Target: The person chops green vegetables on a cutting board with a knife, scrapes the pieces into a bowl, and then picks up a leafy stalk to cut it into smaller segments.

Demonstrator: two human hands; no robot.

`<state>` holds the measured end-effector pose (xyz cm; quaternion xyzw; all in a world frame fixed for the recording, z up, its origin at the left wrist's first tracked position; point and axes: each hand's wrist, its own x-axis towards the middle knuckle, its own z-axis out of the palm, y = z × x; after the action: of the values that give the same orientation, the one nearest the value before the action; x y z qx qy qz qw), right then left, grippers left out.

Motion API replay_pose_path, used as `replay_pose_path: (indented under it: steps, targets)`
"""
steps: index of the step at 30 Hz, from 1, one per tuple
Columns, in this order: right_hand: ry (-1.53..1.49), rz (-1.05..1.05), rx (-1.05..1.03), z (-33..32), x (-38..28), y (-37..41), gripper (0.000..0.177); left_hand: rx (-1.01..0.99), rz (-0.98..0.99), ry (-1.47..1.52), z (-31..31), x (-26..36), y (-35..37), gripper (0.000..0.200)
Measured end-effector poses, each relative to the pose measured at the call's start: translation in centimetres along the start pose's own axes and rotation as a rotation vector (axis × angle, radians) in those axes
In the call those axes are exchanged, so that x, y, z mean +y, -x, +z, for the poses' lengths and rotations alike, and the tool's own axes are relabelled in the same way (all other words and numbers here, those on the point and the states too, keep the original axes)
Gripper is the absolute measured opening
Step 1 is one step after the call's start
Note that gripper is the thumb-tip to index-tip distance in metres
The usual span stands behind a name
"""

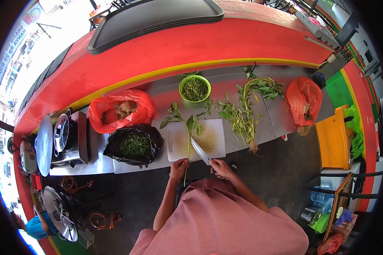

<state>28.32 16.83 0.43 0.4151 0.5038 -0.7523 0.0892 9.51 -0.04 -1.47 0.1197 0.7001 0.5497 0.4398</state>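
My left hand (179, 167) is closed on the lower stem of a leafy green stalk (188, 138), near the front edge of a white cutting board (218, 135). The stalk lies across the board, its leafy top past the far edge. In my right hand (221, 168) is a kitchen knife (200, 150), its blade pointing up and left over the board, close to the stalk. Beyond the board stands a green bowl (194, 89) filled with small cut greens. Right of the board lies a bunch of leafy stalks (242, 117) with roots.
On the steel counter (261, 123), a red plastic bag (144, 111) of roots and a black bag (134, 144) of cut greens sit left. A stove (76, 140) stands farther left. Another red bag (304, 100) is at the right end. Black trays (157, 21) rest on the red ledge.
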Motion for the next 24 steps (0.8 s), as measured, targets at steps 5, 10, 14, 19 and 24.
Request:
replay_pose_path:
  steps: [5, 10, 14, 19, 24]
  targets:
    - [0.268, -0.18, 0.122, -0.1, 1.4, -1.3, 0.036, -0.04, -0.145, 0.19, -0.2, 0.3, 0.0, 0.025]
    - [0.407, -0.403, 0.197, -0.4, 2.8, -2.5, 0.036, 0.043, -0.058, 0.25, -0.2, -1.2, -0.6, 0.027]
    - [0.338, -0.26, 0.164, -0.1, 1.9, -1.5, 0.037, 0.228, 0.036, -0.217, -1.0, -1.2, -0.8, 0.028]
    - [0.283, -0.197, 0.129, 0.0, 1.2, -1.2, 0.037, 0.366, 0.328, -0.633, -1.0, -1.9, -2.1, 0.027]
    - [0.279, -0.188, 0.096, 0.0, 1.1, -1.1, 0.034, 0.488, 0.394, -0.849, 0.8, 0.9, -5.2, 0.031]
